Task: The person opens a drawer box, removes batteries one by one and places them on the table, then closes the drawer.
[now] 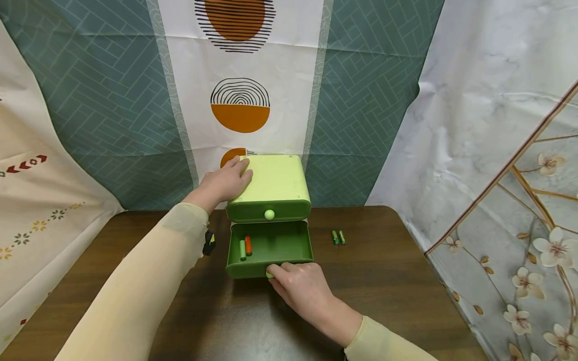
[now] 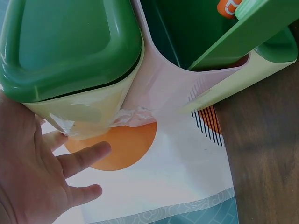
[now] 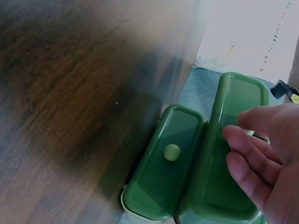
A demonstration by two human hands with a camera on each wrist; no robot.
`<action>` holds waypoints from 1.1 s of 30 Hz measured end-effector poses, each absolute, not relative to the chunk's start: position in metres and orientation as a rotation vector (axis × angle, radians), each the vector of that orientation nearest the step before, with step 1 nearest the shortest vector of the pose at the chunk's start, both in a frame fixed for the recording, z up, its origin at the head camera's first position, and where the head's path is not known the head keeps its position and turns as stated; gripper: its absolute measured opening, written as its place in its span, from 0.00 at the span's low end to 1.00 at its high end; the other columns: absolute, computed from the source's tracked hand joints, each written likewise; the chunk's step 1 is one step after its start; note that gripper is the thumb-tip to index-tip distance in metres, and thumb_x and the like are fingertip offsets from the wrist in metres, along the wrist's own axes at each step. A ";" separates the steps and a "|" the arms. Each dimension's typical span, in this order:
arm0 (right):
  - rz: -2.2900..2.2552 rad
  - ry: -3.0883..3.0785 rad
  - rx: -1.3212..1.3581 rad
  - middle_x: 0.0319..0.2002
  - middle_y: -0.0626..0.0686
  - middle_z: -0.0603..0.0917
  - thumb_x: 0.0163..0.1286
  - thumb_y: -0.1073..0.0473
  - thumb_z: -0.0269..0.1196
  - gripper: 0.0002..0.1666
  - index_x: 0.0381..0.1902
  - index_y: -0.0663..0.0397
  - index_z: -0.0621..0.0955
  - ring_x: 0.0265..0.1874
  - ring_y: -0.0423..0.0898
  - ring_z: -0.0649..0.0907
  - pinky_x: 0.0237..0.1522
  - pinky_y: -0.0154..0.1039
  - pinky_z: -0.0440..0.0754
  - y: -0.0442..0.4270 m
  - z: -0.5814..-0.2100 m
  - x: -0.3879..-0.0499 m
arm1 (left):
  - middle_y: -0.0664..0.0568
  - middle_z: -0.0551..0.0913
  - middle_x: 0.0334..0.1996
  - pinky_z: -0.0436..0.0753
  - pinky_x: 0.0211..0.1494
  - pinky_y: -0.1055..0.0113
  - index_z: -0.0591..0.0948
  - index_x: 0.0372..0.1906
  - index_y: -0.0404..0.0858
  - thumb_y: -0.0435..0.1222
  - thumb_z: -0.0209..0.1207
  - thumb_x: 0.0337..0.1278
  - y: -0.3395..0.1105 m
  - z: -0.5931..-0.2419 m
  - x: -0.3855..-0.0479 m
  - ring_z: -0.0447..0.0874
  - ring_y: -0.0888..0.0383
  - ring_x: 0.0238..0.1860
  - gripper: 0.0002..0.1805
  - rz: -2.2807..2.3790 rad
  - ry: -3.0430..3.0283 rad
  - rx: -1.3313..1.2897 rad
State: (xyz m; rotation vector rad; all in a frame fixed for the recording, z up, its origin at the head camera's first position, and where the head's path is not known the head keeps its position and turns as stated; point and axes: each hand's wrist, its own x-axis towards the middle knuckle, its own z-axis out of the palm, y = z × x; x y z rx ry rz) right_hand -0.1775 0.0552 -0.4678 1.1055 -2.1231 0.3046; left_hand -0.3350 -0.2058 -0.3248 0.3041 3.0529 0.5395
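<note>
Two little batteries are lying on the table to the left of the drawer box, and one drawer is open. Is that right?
Not quite: the head view shows the two little batteries to the right of the drawer box. They do lie on the table, and one drawer is open.

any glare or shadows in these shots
Head view: soft sheen on the table, dark shadow below the drawer; left wrist view: shiny highlights on the pale side of the box; right wrist view: a washed-out cloth, a broad shadow across the table.
</note>
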 end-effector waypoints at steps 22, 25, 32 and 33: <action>0.311 -2.096 1.104 0.21 0.39 0.81 0.59 0.61 0.85 0.17 0.37 0.43 0.86 0.16 0.37 0.81 0.17 0.31 0.72 0.056 -0.469 -0.171 | 0.44 0.42 0.92 0.48 0.82 0.23 0.50 0.93 0.47 0.58 0.31 0.90 -0.206 -0.327 -0.335 0.45 0.37 0.89 0.39 0.530 3.063 0.287; 0.306 -2.095 1.100 0.20 0.39 0.80 0.58 0.61 0.85 0.18 0.37 0.42 0.85 0.16 0.37 0.80 0.16 0.31 0.71 0.057 -0.470 -0.171 | 0.44 0.42 0.92 0.48 0.81 0.23 0.50 0.93 0.48 0.58 0.31 0.90 -0.206 -0.327 -0.334 0.46 0.35 0.89 0.39 0.528 3.066 0.287; 0.304 -2.093 1.100 0.20 0.39 0.79 0.58 0.60 0.85 0.18 0.36 0.42 0.84 0.16 0.37 0.80 0.16 0.31 0.70 0.057 -0.471 -0.171 | 0.44 0.42 0.92 0.49 0.81 0.23 0.49 0.93 0.47 0.58 0.31 0.90 -0.206 -0.328 -0.334 0.47 0.35 0.88 0.39 0.529 3.078 0.288; 0.303 -2.093 1.101 0.20 0.39 0.79 0.58 0.60 0.85 0.18 0.37 0.42 0.84 0.16 0.37 0.80 0.16 0.31 0.71 0.057 -0.471 -0.171 | 0.44 0.42 0.92 0.49 0.81 0.23 0.49 0.93 0.47 0.58 0.31 0.90 -0.206 -0.328 -0.334 0.47 0.35 0.88 0.39 0.530 3.079 0.288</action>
